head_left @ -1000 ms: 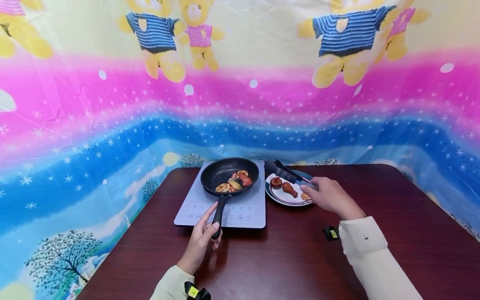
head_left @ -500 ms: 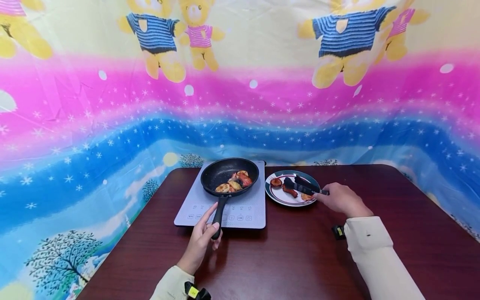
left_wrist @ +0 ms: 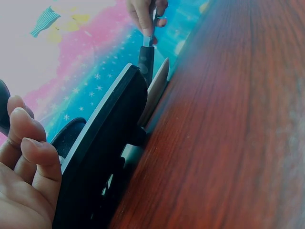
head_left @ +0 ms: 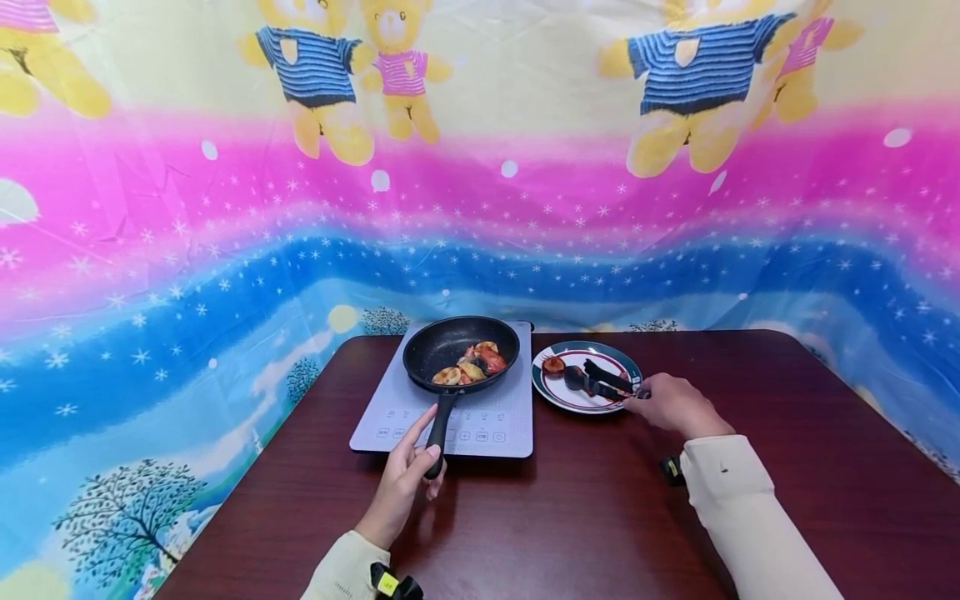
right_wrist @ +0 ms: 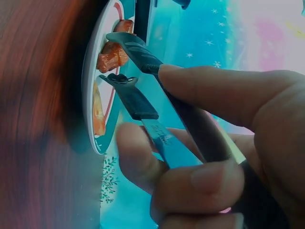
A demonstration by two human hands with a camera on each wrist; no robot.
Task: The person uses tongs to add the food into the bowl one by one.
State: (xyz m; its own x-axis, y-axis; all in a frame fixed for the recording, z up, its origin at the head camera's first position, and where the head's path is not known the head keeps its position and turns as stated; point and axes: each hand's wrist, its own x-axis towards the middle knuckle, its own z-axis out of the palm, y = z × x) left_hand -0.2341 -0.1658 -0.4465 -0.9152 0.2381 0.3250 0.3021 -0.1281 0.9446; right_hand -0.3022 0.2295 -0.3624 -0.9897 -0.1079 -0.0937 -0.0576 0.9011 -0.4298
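Observation:
My left hand (head_left: pixel 400 479) holds the black handle (head_left: pixel 442 421) of a frying pan (head_left: pixel 431 346). Browned food pieces (head_left: pixel 489 361) lie in the pan's right half. With thumb and fingers curled round them, my right hand (head_left: pixel 678 404) grips black-tipped metal tongs (head_left: pixel 609 377) over a plate (head_left: pixel 558 402) with a green and red border. In the right wrist view the tongs' tips are spread, one right at a browned drumstick (right_wrist: pixel 113 56). A pale golden slice (right_wrist: pixel 98 112) lies nearer the plate's rim, and a round brown piece (head_left: pixel 553 366) sits at the plate's left.
Under the pan is a flat white induction cooker (head_left: pixel 382 417) with touch controls. The plate stands just to its right on the dark red-brown table (head_left: pixel 570 517). A printed cloth (head_left: pixel 480 200) with bears hangs behind and along the sides.
The right hand has brought the tongs from above the plate's back left down over the food, tips lower toward the drumstick. The left hand and the pan have stayed in place.

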